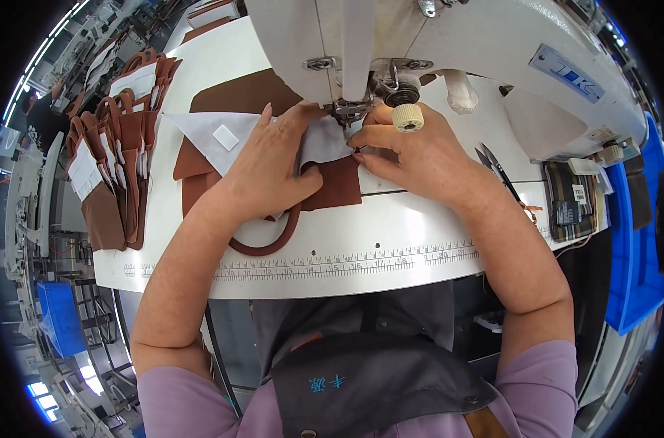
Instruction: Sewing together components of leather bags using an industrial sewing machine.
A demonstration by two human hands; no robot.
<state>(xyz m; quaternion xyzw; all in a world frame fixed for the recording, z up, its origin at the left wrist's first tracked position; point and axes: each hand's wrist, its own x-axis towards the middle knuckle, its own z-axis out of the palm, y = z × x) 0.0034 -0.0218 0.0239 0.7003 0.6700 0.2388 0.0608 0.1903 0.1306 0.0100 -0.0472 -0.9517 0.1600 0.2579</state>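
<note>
My left hand [270, 160] lies on a pale grey lining cloth [325, 142], its fingers stretched and thumb apart. Under the cloth are brown leather-like panels [339, 186], and a curved brown handle [263, 250] sticks out toward me. A small white patch [225, 137] sits on the lining left of that hand. My right hand [416, 150] is just right of the presser foot [349, 111], thumb and fingers pinched at the lining's right edge. Something small and dark shows at those fingertips; I cannot make out what. The sewing machine head [478, 44] partly covers the fingers of both hands.
Brown bags with handles [117, 164] stand stacked at the table's left. Thread snips [498, 171] lie right of my right hand, near a dark striped pouch [569, 201]. A ruler strip [332, 266] runs along the front edge. A blue bin [627, 255] stands at right.
</note>
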